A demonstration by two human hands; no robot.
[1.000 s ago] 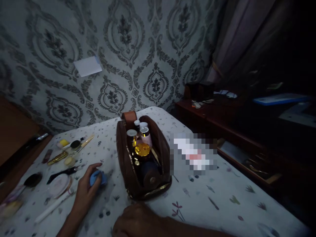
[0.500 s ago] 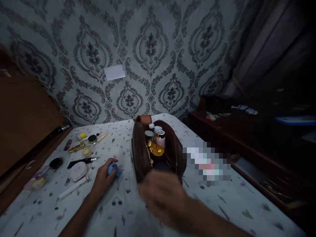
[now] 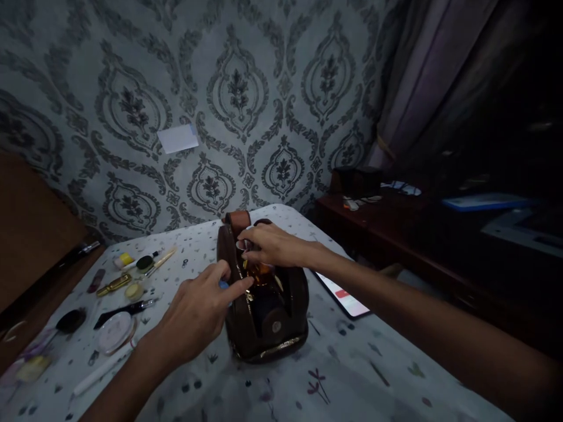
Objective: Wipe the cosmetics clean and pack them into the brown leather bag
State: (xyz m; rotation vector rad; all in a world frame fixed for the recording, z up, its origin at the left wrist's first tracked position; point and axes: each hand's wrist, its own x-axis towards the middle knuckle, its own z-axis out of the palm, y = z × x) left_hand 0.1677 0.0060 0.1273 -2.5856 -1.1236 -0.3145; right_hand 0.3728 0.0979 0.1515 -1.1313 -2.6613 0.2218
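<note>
A brown leather bag stands unzipped on the table, with an amber bottle inside. My right hand reaches over its right side into the opening. Thumb and fingers close around a pale-capped bottle, mostly hidden by them. My left hand is at the bag's left rim, index finger stretched over the edge. Beneath its curled fingers shows a small rounded blue object, mostly covered.
Makeup items lie on the patterned table cover to the left: a round compact, a white tube, a gold tube and brushes. Right of the bag lies a lit phone. A dark red desk borders the right side.
My right hand has moved from the bag's near end into its opening. My left hand has come right to the rim with the blue object. The view has shifted right.
</note>
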